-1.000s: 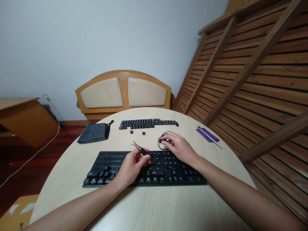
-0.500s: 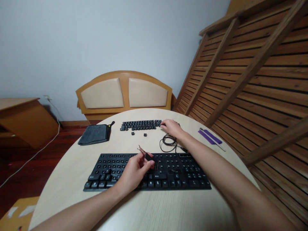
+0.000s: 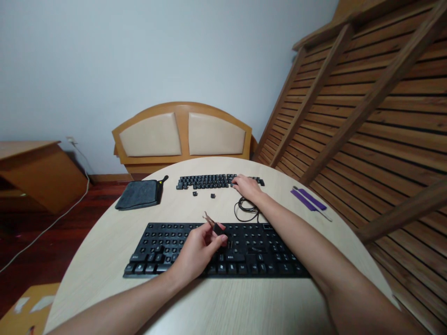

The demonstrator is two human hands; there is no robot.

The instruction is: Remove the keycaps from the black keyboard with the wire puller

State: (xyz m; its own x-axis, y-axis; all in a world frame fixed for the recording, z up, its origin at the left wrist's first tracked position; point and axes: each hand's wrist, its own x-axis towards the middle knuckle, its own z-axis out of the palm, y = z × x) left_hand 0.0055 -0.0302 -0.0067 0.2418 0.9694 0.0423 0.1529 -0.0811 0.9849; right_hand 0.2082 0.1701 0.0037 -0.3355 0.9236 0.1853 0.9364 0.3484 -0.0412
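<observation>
A black keyboard (image 3: 256, 242) lies across the table in front of me, most of its upper rows bare of keycaps. Over its middle, my left hand (image 3: 199, 246) is closed on a keycap puller (image 3: 218, 229) with a black handle; its thin wire prongs point up and away. Farther back, loose black keycaps (image 3: 206, 181) stand in rows. My right hand (image 3: 247, 186) reaches to the right part of these rows, its fingers bent down and pinched at a keycap, which they mostly hide. Two single keycaps (image 3: 213, 196) lie just in front of the rows.
A coiled black cable (image 3: 244, 214) sits behind the keyboard, under my right forearm. At the left is a dark grey cloth (image 3: 138, 194). Purple strips (image 3: 309, 199) and a thin metal tool (image 3: 323, 215) lie at the right. Slatted wooden panels (image 3: 401, 116) lean beyond the table (image 3: 115, 246).
My right hand has shifted a little along the keycap rows and lower, uncovering keycaps at the right end. My left hand keeps the puller over the keyboard. The view has moved slightly.
</observation>
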